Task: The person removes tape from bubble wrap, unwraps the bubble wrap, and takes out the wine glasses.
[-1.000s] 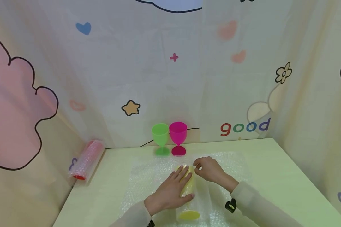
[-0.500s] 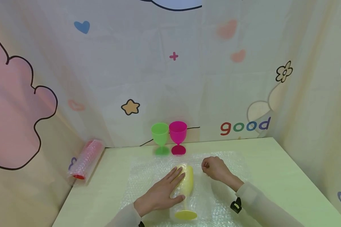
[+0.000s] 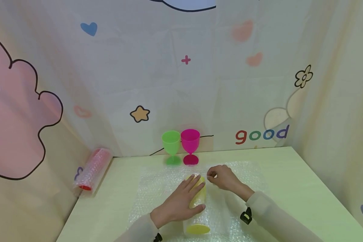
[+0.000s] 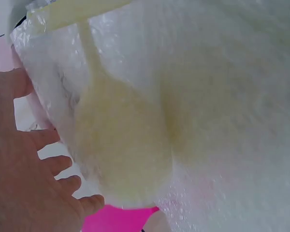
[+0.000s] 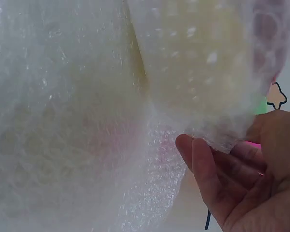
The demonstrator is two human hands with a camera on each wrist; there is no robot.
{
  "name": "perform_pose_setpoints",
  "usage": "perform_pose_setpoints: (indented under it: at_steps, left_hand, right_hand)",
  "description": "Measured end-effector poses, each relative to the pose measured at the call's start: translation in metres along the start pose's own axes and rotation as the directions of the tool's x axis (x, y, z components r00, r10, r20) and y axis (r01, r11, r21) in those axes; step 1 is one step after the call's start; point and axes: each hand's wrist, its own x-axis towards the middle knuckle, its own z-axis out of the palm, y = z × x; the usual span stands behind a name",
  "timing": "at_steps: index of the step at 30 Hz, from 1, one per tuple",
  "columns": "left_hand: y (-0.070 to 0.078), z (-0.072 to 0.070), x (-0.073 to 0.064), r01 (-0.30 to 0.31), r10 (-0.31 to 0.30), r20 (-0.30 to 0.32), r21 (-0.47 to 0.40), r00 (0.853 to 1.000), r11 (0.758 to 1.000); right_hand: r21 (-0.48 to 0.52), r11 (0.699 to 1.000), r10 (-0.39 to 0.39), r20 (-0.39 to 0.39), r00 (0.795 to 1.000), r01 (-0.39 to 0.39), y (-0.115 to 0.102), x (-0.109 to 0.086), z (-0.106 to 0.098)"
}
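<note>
A yellow goblet (image 3: 198, 229) lies on its side on a sheet of bubble wrap (image 3: 157, 185), its foot toward me and its bowl under a layer of the wrap. My left hand (image 3: 179, 203) rests on the covered bowl with fingers straight and spread. To the right of the bowl's far end, my right hand (image 3: 225, 178) has curled fingers. In the right wrist view that hand (image 5: 237, 179) pinches an edge of the bubble wrap (image 5: 164, 154). Through the film in the left wrist view, the yellow goblet (image 4: 123, 140) shows blurred.
Behind the wrap stand a green goblet (image 3: 171, 143) and a magenta goblet (image 3: 190, 141), upright by the back curtain. At the table's far left lies a red object rolled in bubble wrap (image 3: 95, 169). A printed curtain (image 3: 157, 67) encloses the back and sides.
The left hand and yellow goblet shifted left, uncovering the bowl's right side, while the right hand moved right. Both hands have since come back close together, the left again over the bowl.
</note>
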Motion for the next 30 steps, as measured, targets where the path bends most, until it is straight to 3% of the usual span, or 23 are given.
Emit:
perform_pose_setpoints:
  at_steps: [7, 14, 22, 30]
  left_hand:
    - [0.002, 0.008, 0.001, 0.005, -0.006, 0.038, 0.048, 0.999, 0.999]
    - [-0.005, 0.009, -0.005, -0.005, 0.005, 0.004, 0.108, 1.000, 0.994]
    - [-0.009, 0.008, -0.012, -0.011, 0.012, -0.005, 0.084, 1.000, 0.996]
    - [-0.015, 0.007, -0.020, -0.006, 0.007, -0.010, 0.063, 1.000, 0.998]
  right_hand:
    - [0.008, 1.000, 0.014, -0.016, 1.000, -0.014, 0.001, 0.002, 0.004]
    - [-0.006, 0.998, 0.056, -0.043, 0.998, -0.056, 0.009, 0.001, 0.005]
    - [-0.040, 0.990, 0.132, -0.045, 0.990, -0.134, 0.018, -0.003, 0.006]
    - [-0.048, 0.986, 0.159, -0.048, 0.986, -0.161, 0.020, -0.003, 0.008]
